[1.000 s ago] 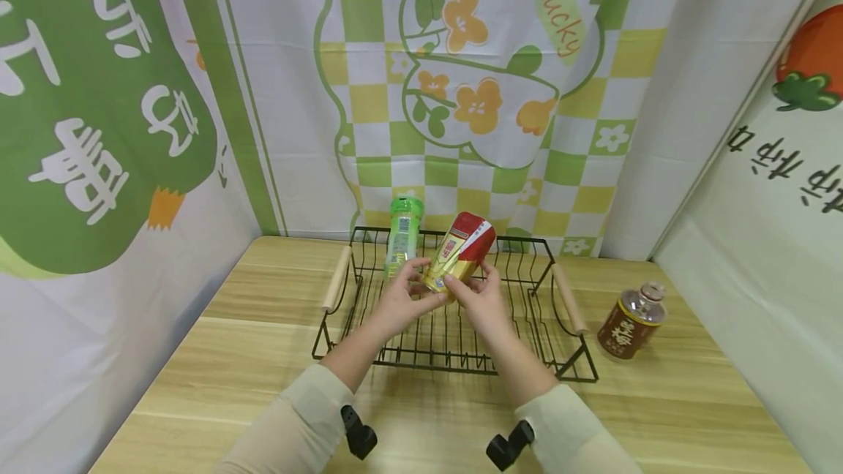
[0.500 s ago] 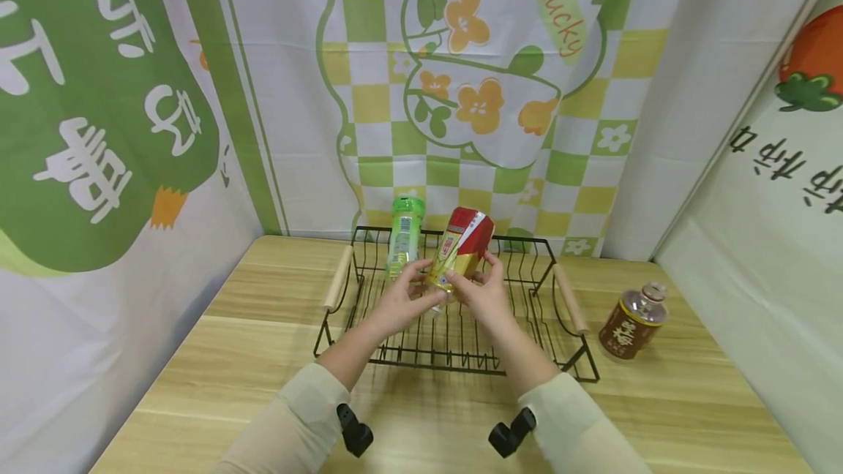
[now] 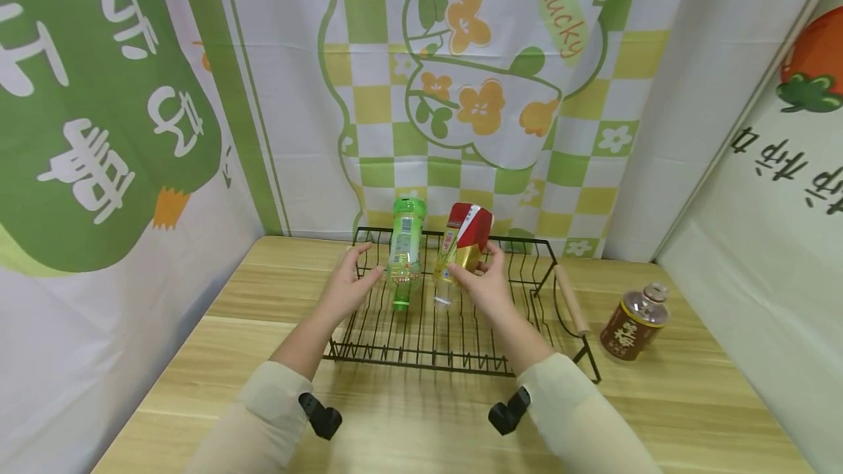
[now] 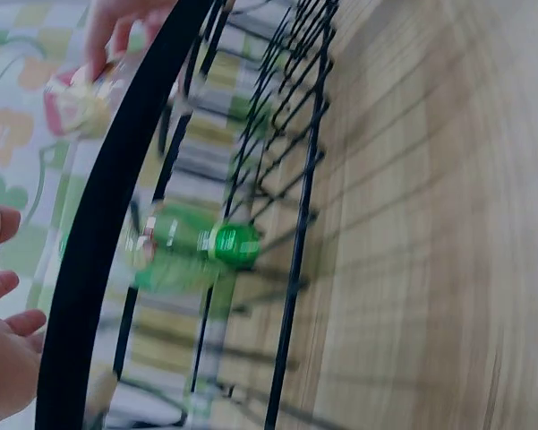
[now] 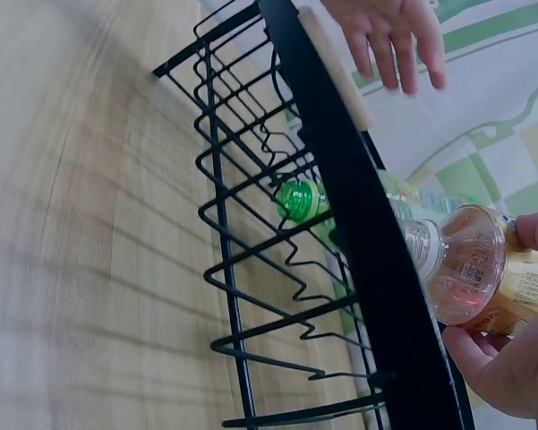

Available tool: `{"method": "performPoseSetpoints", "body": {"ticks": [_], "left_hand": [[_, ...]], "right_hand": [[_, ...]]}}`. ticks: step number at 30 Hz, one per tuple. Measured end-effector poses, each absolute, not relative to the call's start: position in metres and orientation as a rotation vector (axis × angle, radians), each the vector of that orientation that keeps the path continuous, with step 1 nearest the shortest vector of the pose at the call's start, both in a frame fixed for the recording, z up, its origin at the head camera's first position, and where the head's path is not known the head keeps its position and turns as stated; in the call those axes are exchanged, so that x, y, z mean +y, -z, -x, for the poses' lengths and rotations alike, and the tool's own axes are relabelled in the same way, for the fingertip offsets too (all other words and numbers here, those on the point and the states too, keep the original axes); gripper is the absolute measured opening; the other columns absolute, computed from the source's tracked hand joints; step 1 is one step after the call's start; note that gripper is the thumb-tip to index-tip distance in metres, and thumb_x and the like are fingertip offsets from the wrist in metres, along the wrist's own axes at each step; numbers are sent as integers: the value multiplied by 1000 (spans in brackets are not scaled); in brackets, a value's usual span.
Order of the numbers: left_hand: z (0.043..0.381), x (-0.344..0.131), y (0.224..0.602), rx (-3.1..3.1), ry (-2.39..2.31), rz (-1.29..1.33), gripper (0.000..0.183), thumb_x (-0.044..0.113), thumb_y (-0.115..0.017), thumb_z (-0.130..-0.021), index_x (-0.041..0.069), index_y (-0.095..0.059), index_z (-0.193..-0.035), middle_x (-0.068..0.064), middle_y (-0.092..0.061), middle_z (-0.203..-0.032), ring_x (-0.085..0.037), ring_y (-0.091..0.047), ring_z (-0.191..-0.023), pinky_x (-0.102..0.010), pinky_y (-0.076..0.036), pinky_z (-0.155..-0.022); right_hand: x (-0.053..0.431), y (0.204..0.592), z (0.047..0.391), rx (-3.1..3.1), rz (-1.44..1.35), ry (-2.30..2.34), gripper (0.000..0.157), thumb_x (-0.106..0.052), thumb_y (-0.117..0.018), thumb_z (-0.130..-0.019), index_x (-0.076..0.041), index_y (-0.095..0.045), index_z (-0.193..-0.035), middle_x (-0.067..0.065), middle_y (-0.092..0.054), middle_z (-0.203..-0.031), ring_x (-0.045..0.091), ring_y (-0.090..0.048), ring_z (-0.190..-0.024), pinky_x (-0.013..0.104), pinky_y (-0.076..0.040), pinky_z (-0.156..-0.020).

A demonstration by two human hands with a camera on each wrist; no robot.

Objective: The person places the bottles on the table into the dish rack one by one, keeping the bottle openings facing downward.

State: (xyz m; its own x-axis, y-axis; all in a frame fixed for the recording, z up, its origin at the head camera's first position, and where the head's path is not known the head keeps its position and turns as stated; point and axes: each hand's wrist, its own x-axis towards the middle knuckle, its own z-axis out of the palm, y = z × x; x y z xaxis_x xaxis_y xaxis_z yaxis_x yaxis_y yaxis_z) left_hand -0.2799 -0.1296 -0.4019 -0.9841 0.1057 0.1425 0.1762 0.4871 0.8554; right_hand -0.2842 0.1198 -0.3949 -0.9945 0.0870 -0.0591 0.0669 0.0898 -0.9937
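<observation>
My right hand (image 3: pixel 489 290) holds a plastic bottle (image 3: pixel 473 236) with a red and gold label, tilted with its neck down over the black wire dish rack (image 3: pixel 454 367). In the right wrist view, thumb and fingers grip the label of this bottle (image 5: pixel 473 269); its clear shoulder and pale cap point at the rack. To its left, a green bottle (image 3: pixel 406 243) stands neck-down among the wires, its green cap (image 4: pixel 236 244) low in the rack. My left hand (image 3: pixel 345 287) is over the rack's left side, fingers spread and apart from the green bottle, holding nothing.
A bottle with a brown label (image 3: pixel 632 324) stands upright on the wooden table (image 3: pixel 665 401), right of the rack. The rack has a wooden handle (image 3: pixel 570 300) on its right side; my left hand covers the left one. A patterned curtain (image 3: pixel 369 108) hangs behind.
My left hand has come off the red-and-gold bottle and moved left past the green bottle. My right hand keeps its grip, and the bottle has turned more upright, neck down.
</observation>
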Motion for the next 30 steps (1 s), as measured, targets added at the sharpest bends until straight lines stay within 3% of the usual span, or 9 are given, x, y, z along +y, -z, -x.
{"method": "performPoseSetpoints", "body": {"ticks": [4,5,10,14,18,22,30], "left_hand": [[284,-148,403,-2715,1463,139,62,32,-50,-101,8,-27,-154,-22,-22,-159,-44,-42,-135,-58,-41,-107],[285,-152,404,-2737,1450,114,63,32,-48,-101,6,-25,-154,-23,-21,-159,-45,-28,-143,-61,-32,-113],[292,-162,415,-2842,1486,19,67,29,-41,-103,3,-11,-157,-28,-21,-158,-46,-35,-138,-60,-39,-106],[295,-164,424,-2885,1578,-23,66,28,-34,-106,6,0,-158,-28,-18,-160,-45,-38,-135,-57,-42,-99],[296,-166,429,-2821,1733,-32,62,25,-28,-107,11,3,-159,-22,-7,-164,-44,-26,-143,-61,-33,-109],[298,-167,431,-2764,1827,-23,59,22,-24,-107,12,2,-159,-19,-1,-165,-41,-3,-151,-64,-10,-119],[296,-167,433,-2758,1820,-38,59,22,-25,-107,12,1,-159,-18,-2,-165,-40,-2,-151,-61,-7,-120]], "right_hand": [[121,397,290,-2367,155,-2024,91,-18,-71,-90,-16,-9,-156,27,-42,-140,42,-51,-124,48,-51,-99],[122,398,292,-2379,152,-2009,91,-19,-71,-90,-16,-9,-156,27,-42,-140,42,-51,-124,49,-51,-99],[123,401,301,-2444,150,-1924,90,-20,-71,-90,-14,-9,-156,27,-42,-142,43,-51,-125,50,-51,-98],[122,402,306,-2486,167,-1875,91,-21,-71,-89,-15,-10,-156,25,-44,-143,42,-52,-126,50,-51,-98],[122,405,308,-2508,182,-1840,91,-22,-72,-89,-16,-11,-156,23,-45,-144,41,-52,-126,50,-51,-99],[121,408,308,-2526,168,-1802,91,-24,-71,-89,-15,-10,-156,24,-45,-143,41,-52,-126,51,-50,-99],[117,414,307,-2578,172,-1747,91,-23,-71,-90,-13,-9,-156,27,-45,-143,43,-51,-127,53,-48,-101]]}}
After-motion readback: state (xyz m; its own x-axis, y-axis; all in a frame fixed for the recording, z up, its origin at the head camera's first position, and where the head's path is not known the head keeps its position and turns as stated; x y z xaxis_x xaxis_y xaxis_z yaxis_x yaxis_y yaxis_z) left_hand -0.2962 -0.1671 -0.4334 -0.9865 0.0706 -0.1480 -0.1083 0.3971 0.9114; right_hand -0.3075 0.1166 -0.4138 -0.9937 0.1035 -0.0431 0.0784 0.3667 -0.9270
